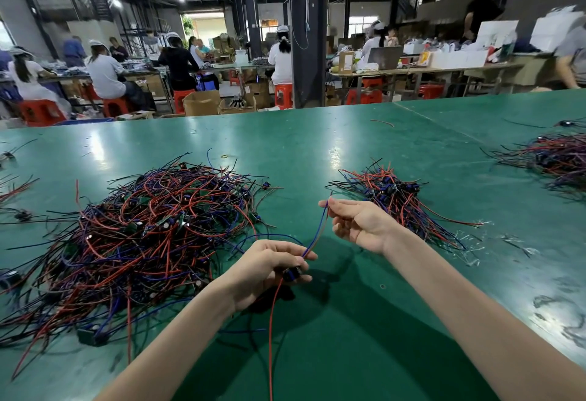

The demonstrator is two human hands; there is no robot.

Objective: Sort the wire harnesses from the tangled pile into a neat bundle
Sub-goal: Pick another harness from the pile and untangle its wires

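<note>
Most of the work looks still ahead: the tangled pile [142,235] of red, blue and black wires sprawls large on the green worktop [348,353] at left, while the neat bundle [396,200] at right, strands roughly parallel, is far smaller. Between them one wire harness [318,233] is in hand: the left hand [266,269] has its fingers [291,248] clenched round the black connector, and the right hand [358,224] pinches the thin, limp wire ends

tangled pile [139,235] left, neat bundle [399,197] right
</note>
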